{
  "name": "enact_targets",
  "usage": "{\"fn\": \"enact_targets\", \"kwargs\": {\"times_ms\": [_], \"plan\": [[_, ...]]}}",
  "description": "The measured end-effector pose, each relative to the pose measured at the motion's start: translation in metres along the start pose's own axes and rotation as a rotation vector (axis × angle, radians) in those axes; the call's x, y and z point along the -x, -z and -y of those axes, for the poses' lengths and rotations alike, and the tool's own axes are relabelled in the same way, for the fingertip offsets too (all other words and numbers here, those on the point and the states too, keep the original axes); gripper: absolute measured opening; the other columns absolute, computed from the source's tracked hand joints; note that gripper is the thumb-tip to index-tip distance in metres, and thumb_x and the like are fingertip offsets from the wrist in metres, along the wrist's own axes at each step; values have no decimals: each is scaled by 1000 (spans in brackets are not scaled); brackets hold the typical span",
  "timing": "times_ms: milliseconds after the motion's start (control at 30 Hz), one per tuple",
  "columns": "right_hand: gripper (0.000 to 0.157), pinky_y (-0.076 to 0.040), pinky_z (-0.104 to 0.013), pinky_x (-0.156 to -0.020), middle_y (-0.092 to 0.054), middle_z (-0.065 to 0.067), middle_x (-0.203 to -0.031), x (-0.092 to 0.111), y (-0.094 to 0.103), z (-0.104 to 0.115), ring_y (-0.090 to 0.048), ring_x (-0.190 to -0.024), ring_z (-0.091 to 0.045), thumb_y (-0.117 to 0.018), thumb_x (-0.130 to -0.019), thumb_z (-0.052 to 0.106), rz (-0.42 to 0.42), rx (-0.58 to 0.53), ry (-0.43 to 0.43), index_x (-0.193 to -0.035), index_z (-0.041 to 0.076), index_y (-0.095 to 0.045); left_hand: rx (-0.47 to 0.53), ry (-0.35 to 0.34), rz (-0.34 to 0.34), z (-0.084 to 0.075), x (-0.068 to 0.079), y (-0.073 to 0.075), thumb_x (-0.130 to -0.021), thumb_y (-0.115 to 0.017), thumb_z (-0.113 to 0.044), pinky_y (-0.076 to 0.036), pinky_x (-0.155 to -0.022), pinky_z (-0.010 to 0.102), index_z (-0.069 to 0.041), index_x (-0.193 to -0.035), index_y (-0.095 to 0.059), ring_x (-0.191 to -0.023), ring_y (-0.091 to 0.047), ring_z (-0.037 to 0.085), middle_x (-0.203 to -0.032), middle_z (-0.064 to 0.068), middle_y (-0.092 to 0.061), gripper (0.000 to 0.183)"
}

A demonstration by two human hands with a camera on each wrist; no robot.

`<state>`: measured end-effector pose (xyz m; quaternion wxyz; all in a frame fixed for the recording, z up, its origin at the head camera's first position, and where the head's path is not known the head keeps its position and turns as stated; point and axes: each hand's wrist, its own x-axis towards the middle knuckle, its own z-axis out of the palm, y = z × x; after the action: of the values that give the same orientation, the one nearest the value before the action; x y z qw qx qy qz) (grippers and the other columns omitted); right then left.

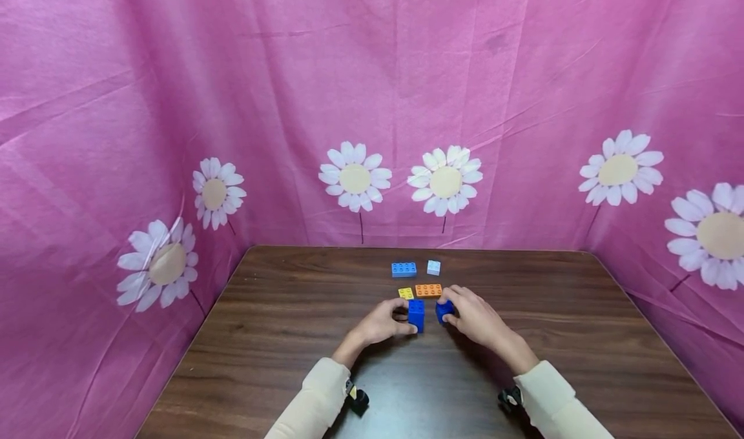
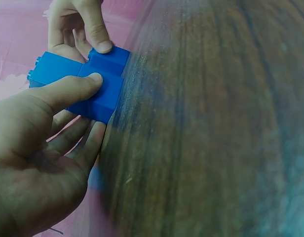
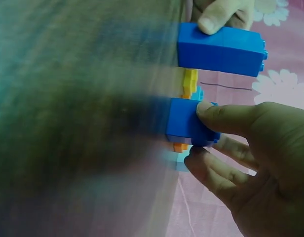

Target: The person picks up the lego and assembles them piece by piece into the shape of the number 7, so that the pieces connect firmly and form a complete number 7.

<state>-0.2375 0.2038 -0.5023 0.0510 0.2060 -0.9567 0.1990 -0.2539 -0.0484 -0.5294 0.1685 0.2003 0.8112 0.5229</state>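
My left hand [image 1: 379, 323] pinches a tall dark-blue stack of two toy building bricks [image 1: 416, 317], its studs facing up. To its right, my right hand [image 1: 475, 315] holds a shorter dark-blue toy building brick [image 1: 444, 310] between thumb and fingers. Both blue pieces stand on the table, and a narrow gap separates them in the head view. The right wrist view shows the thumb lying on the side of the short brick [image 3: 182, 119], with the stack [image 3: 220, 52] beyond it. In the left wrist view, the left thumb presses the stack's [image 2: 56, 69] side.
Behind the hands lie a flat yellow brick [image 1: 405, 293] and a flat orange brick [image 1: 429, 290]. Farther back are a lighter blue brick [image 1: 403, 270] and a small pale-blue brick [image 1: 433, 268]. A pink flowered cloth [image 1: 395, 103] hangs around the brown wooden table [image 1: 279, 310].
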Motion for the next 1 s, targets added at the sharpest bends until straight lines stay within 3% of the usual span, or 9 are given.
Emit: {"fn": "enact_targets", "kwargs": {"times_ms": [233, 367, 533, 667, 833, 1000], "plan": [[23, -61, -57, -92, -69, -7, -116, 2, -4, 0, -66, -106, -29, -85, -91, 7, -36, -39, 9, -103, 15, -67, -9, -8, -7, -2, 3, -1, -92, -83, -13, -61, -84, 31, -1, -125, -64, -118, -69, 26, -122, 14, -73, 39], [23, -61, -58, -93, -69, -8, -117, 3, -5, 0, -66, -107, -30, -85, -91, 7, -36, -51, -8, -104, 15, -68, -1, -15, -9, -3, 3, -3, -92, -83, -11, -60, -94, 32, -1, -124, -63, -116, -68, 22, -122, 12, -71, 39], [23, -61, -58, -92, -69, -8, -118, 4, -6, -2, -66, -107, -30, -85, -90, 7, -44, -75, -14, -104, 14, -68, 35, -30, -22, -3, 5, -3, -90, -84, -11, -58, -105, 42, -2, -127, -62, -119, -67, 26, -125, 13, -68, 44], [25, -61, -56, -91, -69, -8, -116, 4, -7, -2, -66, -106, -30, -86, -89, 7, -61, -93, -3, -103, 14, -67, 128, -77, -48, -3, 7, -1, -94, -82, -13, -55, -110, 48, -4, -135, -61, -127, -66, 33, -133, 17, -68, 47], [27, -62, -55, -89, -69, -8, -115, 5, -5, -2, -65, -104, -29, -87, -88, 6, -71, -100, -3, -100, 15, -65, 301, -124, -64, -5, 8, -3, -98, -77, -10, -53, -114, 44, -6, -143, -61, -135, -62, 37, -145, 19, -63, 48], [27, -62, -55, -89, -67, -5, -111, 3, -5, -2, -64, -101, -26, -86, -89, 7, -53, -101, -12, -100, 16, -63, 316, -115, -84, -8, 9, -8, -98, -78, -12, -55, -111, 40, -6, -145, -62, -131, -65, 33, -138, 18, -67, 50]]}}
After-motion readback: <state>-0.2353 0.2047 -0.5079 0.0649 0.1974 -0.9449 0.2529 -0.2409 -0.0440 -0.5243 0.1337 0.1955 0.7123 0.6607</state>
